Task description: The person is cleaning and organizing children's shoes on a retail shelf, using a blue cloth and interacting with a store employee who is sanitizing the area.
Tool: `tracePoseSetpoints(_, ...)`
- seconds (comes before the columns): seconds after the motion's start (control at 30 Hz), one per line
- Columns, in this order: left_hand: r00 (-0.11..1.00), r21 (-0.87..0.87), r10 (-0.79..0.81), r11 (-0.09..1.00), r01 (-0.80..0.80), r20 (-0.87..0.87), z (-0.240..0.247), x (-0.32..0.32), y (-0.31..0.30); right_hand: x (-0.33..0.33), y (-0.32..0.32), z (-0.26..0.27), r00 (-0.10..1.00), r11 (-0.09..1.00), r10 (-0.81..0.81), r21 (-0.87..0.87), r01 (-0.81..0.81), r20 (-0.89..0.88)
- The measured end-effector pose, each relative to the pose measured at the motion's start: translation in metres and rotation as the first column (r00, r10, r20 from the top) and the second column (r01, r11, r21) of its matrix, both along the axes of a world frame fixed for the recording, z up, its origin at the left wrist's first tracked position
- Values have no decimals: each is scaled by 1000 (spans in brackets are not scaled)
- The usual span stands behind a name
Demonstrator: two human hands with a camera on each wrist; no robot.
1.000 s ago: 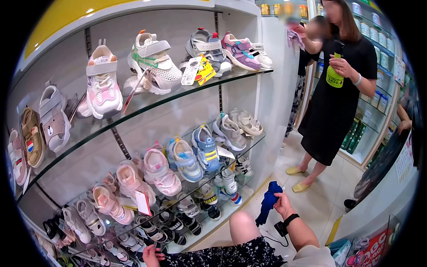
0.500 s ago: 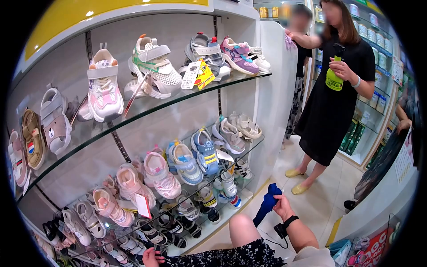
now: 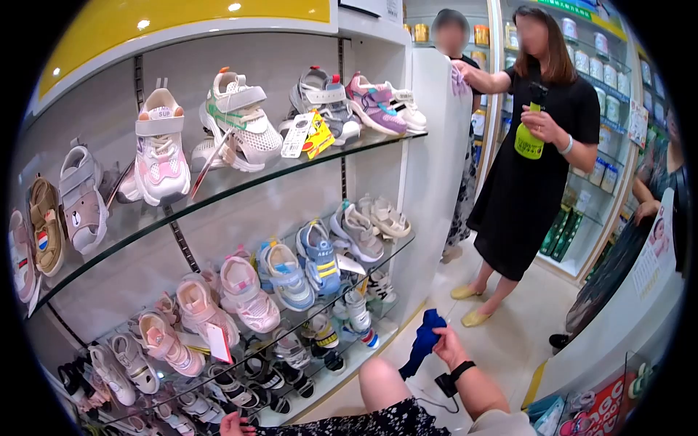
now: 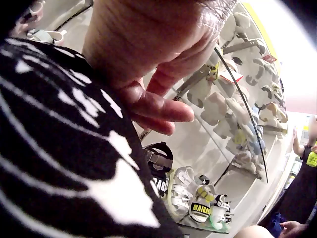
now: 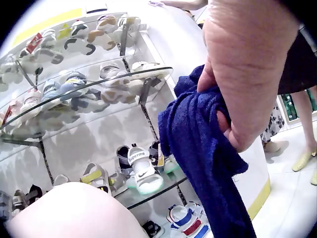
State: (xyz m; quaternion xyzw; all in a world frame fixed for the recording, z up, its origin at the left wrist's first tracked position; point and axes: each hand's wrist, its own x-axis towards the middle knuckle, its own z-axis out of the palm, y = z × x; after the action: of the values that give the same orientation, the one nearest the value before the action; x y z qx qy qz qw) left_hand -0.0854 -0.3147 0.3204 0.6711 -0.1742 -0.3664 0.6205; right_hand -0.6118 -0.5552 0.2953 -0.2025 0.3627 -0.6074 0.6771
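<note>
My right hand (image 3: 451, 347) grips a dark blue cloth (image 3: 423, 340) in front of my bare knee. In the right wrist view the blue cloth (image 5: 198, 134) is bunched between thumb and fingers, its long end hanging down. My left hand (image 3: 234, 424) is beside the black-and-white floral skirt (image 3: 327, 425), low in the head view. Seen from the left wrist, that hand (image 4: 153, 59) has loosely bent fingers with nothing in them, close over the skirt's fabric. Rows of children's shoes (image 3: 249, 294) stand on the glass shelves to the left.
A glass shelf edge (image 3: 218, 190) runs along the display, with sandals (image 4: 202, 203) lower down. A white end panel (image 3: 436, 160) closes it off. Beyond, a standing person in a black dress (image 3: 534, 189) holds a green spray bottle (image 3: 530, 138) and touches a pinkish cloth (image 3: 458, 80) to the panel.
The standing person's cloth hand has come down onto the white panel, and the spray bottle is lower. The head view has shifted slightly. My right hand keeps hold of the blue cloth.
</note>
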Motion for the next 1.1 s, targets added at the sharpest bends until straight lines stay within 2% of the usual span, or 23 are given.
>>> tracePoseSetpoints(0.07,1000,-21,-15,1000,15,-11,-3,-4,-6,-2,1,-8,999,997,-36,69,36,-1)
tracePoseSetpoints(0.2,999,-62,-48,997,49,25,-1,-10,-13,0,5,-11,997,995,-80,64,79,16)
tracePoseSetpoints(0.23,998,-72,-64,995,62,-22,4,-11,-13,3,8,-7,996,996,-82,46,81,19)
tracePoseSetpoints(0.33,1000,-70,-20,997,21,12,-28,3,-3,1,7,-17,999,996,-42,83,40,15)
tracePoseSetpoints(0.5,999,-80,19,997,-21,-35,-22,0,-1,14,18,6,997,992,-71,101,70,11)
tracePoseSetpoints(0.6,999,-81,13,997,-16,-36,-17,-2,0,13,17,-5,995,993,-95,71,95,4)
tracePoseSetpoints(0.7,998,-70,-4,998,-1,-64,-15,-3,2,6,17,-18,989,978,-141,151,146,-46)
tracePoseSetpoints(0.73,997,-71,-6,997,0,-72,-13,-4,2,3,18,-21,992,986,-103,124,111,-68)
tracePoseSetpoints(0.87,997,-82,-38,996,32,-72,-5,-18,-3,1,25,-21,986,982,-158,101,163,-56)
tracePoseSetpoints(0.97,997,-80,-73,994,71,-24,12,-36,-10,3,27,-16,966,961,-250,106,256,-73)
tracePoseSetpoints(1.03,993,-94,-97,990,104,73,24,-48,-18,4,30,-7,972,976,-210,30,214,-110)
tracePoseSetpoints(1.1,982,-116,-163,978,173,92,33,-57,-26,14,28,12,975,984,-177,-55,171,-135)
